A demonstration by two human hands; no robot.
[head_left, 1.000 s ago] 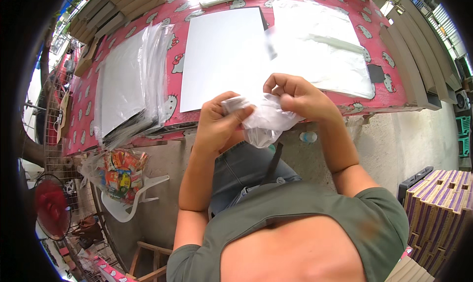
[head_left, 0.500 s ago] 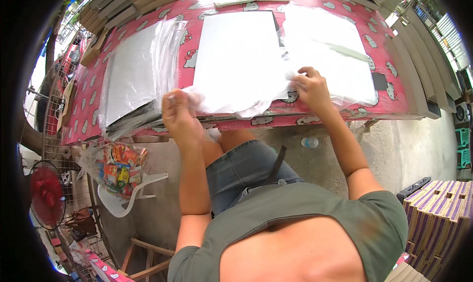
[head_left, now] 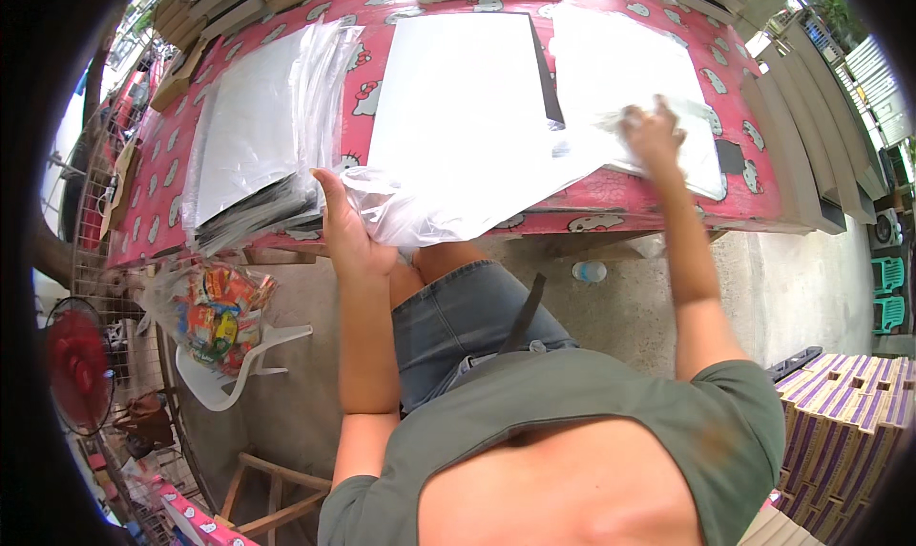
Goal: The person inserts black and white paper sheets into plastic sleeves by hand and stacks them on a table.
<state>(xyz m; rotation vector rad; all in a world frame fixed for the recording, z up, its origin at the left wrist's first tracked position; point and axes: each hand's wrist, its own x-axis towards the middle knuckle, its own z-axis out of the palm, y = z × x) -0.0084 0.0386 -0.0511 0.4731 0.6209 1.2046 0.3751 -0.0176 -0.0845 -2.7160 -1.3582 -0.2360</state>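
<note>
A clear plastic bag [head_left: 420, 207] lies crumpled over the near edge of the middle stack of white sheets [head_left: 458, 97], a dark layer showing along the stack's right side. My left hand [head_left: 351, 231] is at the bag's left end with its thumb stretched up, apart from the plastic; the other fingers are mostly hidden. Over the right-hand white stack [head_left: 620, 69] is my right hand [head_left: 654, 137], its fingers blurred by motion, so I cannot tell whether it holds anything. To the left rests a pile of plastic-sleeved white sheets [head_left: 253, 116], with dark layers at its near edge.
A pink patterned cover [head_left: 358, 126] lies on the table. Grey-brown boards [head_left: 811, 126] lean along its right side, and boxes [head_left: 205, 7] are stacked at the far left. Below are a white chair [head_left: 224, 379] with a bag of colourful packets [head_left: 219, 312], and a red fan [head_left: 78, 365].
My right hand has moved right and away from me, from the middle stack's edge to over the right stack. My left thumb has straightened up, and the plastic has spread along the near edge.
</note>
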